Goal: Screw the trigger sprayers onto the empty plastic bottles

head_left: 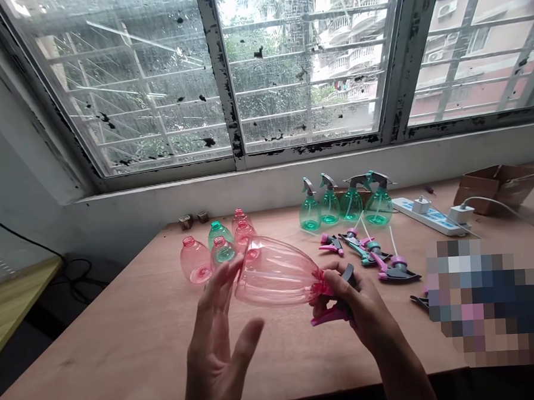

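A see-through pink spray bottle (277, 272) lies sideways in the air above the table, its neck pointing right. My right hand (355, 303) is closed around the neck and the pink and black trigger head (333, 315), which sits at the bottle's mouth. How far the head is screwed on is hidden by the fingers. At the bottle's base, my left hand (223, 339) is open, thumb spread from the fingers. Its fingertips are beside the base; whether they touch it I cannot tell. Loose trigger heads (398, 269) in pink, teal and black lie beyond my right hand.
Several pink and green bottles without heads (195, 260) stand at the left back. Green bottles with trigger heads (310, 212) stand near the window wall. A power strip (433, 215) and an open cardboard box (501, 189) are at the right. A blurred patch covers the right edge.
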Action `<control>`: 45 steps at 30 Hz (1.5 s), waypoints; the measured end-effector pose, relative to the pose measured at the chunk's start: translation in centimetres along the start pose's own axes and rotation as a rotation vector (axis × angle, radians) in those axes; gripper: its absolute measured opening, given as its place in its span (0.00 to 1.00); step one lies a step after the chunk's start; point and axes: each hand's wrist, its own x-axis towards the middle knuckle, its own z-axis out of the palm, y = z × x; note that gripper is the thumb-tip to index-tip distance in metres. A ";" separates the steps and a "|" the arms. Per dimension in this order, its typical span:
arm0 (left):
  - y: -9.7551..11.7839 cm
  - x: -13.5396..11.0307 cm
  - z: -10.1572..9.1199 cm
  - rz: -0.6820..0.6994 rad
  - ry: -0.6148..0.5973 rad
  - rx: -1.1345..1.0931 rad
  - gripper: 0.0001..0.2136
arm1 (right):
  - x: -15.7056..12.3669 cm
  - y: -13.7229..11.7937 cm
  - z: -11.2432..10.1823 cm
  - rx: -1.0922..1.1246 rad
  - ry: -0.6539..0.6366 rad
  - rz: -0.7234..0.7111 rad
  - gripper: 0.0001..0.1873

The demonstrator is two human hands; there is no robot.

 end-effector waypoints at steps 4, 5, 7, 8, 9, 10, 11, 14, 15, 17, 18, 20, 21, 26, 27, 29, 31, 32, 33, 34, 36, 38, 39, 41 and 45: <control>0.1 0.5 -0.8 0.044 0.040 -0.080 0.27 | -0.8 -0.1 0.4 -0.022 0.023 -0.040 0.25; 0.0 0.6 -1.0 0.061 0.060 -0.054 0.27 | -0.9 -0.1 0.5 -0.022 0.020 -0.044 0.25; -0.1 0.8 -1.4 0.102 0.097 0.040 0.24 | -1.0 -0.2 0.7 -0.008 0.014 -0.045 0.25; -0.1 0.9 -1.4 0.136 0.109 0.083 0.24 | -1.0 -0.2 0.7 0.010 0.010 -0.042 0.25; -0.1 0.9 -1.4 0.177 0.112 0.109 0.25 | -1.0 -0.2 0.7 0.032 0.004 -0.036 0.25; -0.1 0.9 -1.3 0.216 0.102 0.122 0.26 | -0.9 -0.3 0.6 0.054 -0.003 -0.028 0.26; -0.1 0.9 -1.2 0.240 0.097 0.124 0.26 | -0.9 -0.3 0.6 0.070 -0.013 -0.020 0.26; -0.2 0.8 -1.0 0.196 0.131 0.072 0.19 | -0.9 -0.2 0.6 0.064 -0.015 -0.025 0.26; -0.3 0.8 -1.0 0.163 0.132 0.042 0.16 | -1.0 -0.1 0.6 0.043 -0.002 -0.048 0.25; -0.5 0.7 -1.2 0.099 0.121 0.018 0.16 | -1.2 0.1 0.7 -0.033 0.010 -0.127 0.23; -0.6 0.7 -1.4 0.073 0.115 0.046 0.16 | -1.3 0.2 0.7 -0.081 0.005 -0.170 0.22; -0.8 0.7 -1.8 0.043 0.099 0.159 0.15 | -1.3 0.2 0.7 -0.142 0.010 -0.226 0.21; -0.8 0.7 -2.0 0.044 0.077 0.219 0.15 | -1.3 0.2 0.7 -0.132 0.021 -0.216 0.22; -0.7 0.7 -2.0 0.010 0.021 0.219 0.11 | -0.9 -0.1 0.7 0.018 0.018 0.008 0.27; -0.8 0.7 -2.0 -0.046 0.037 0.149 0.10 | -1.0 -0.1 0.6 -0.002 0.024 -0.006 0.27; -0.9 0.6 -2.0 -0.156 0.036 -0.023 0.13 | -1.1 0.3 0.4 -0.135 0.076 -0.157 0.24; -1.1 0.6 -2.0 -0.238 0.039 -0.147 0.21 | -1.4 0.8 0.1 -0.380 0.098 -0.458 0.17; -1.1 0.7 -1.9 -0.272 0.053 -0.175 0.25 | -1.5 1.0 0.0 -0.510 0.077 -0.623 0.15; -1.1 0.7 -1.8 -0.304 0.075 -0.184 0.29 | -1.5 1.3 0.0 -0.617 0.043 -0.761 0.15; -1.0 0.9 -1.5 -0.333 0.100 -0.180 0.32 | -1.5 1.5 0.0 -0.683 0.001 -0.845 0.15; -0.7 1.2 -0.8 -0.350 0.141 -0.144 0.33 | -1.2 2.0 0.3 -0.652 -0.081 -0.772 0.14; -0.6 1.4 -0.2 -0.297 0.167 -0.074 0.29 | -0.6 2.4 0.6 -0.427 -0.142 -0.449 0.14; -0.6 1.5 0.0 -0.247 0.170 -0.041 0.27 | -0.2 2.6 0.7 -0.286 -0.177 -0.267 0.16; -1.1 1.6 0.1 -0.130 0.155 -0.002 0.24 | 0.6 2.8 0.8 -0.037 -0.254 0.003 0.22; -2.2 1.5 -0.5 0.139 0.125 0.034 0.22 | 1.5 3.2 1.0 0.170 -0.368 0.153 0.26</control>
